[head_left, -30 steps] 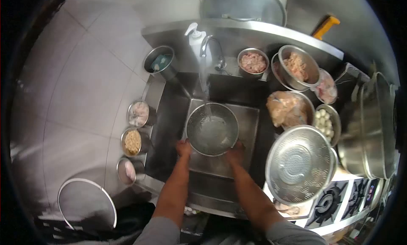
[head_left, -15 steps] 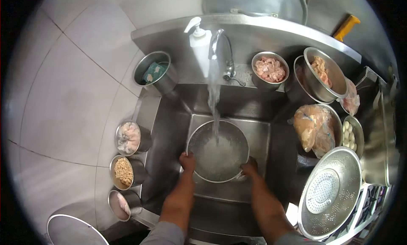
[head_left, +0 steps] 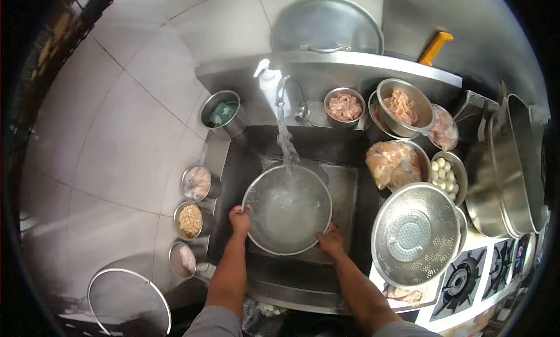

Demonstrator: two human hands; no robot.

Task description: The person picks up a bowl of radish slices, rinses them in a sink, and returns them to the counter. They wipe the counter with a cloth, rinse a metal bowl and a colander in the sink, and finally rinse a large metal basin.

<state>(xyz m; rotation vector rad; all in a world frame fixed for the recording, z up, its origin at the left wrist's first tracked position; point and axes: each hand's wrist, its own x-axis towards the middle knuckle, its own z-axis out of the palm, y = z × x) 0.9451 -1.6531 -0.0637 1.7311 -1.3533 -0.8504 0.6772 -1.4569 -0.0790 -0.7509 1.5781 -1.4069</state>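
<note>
A round metal basin [head_left: 286, 211] of cloudy water is held between my two hands over the sink [head_left: 341, 191]. My left hand [head_left: 240, 220] is closed on its left rim. On the lower right rim, my right hand [head_left: 331, 240] is closed as well. From the curved faucet [head_left: 282, 89] a stream of water [head_left: 285, 141] pours into the far side of the basin. The sink floor shows to the right of the basin, and the basin hides the rest.
Several metal containers with raw meat [head_left: 344, 107] and other food line both sides. A white pump bottle [head_left: 273, 92] stands by the faucet. To the right are a perforated colander [head_left: 385, 244], a bowl of eggs [head_left: 444, 174] and a stove burner [head_left: 464, 278]. An orange handle [head_left: 436, 48] rises behind the ledge.
The basin looks larger and nearer, apparently lifted off the sink floor, with both hands still on its rim. The camera view has shifted, showing more of the stove and the colander.
</note>
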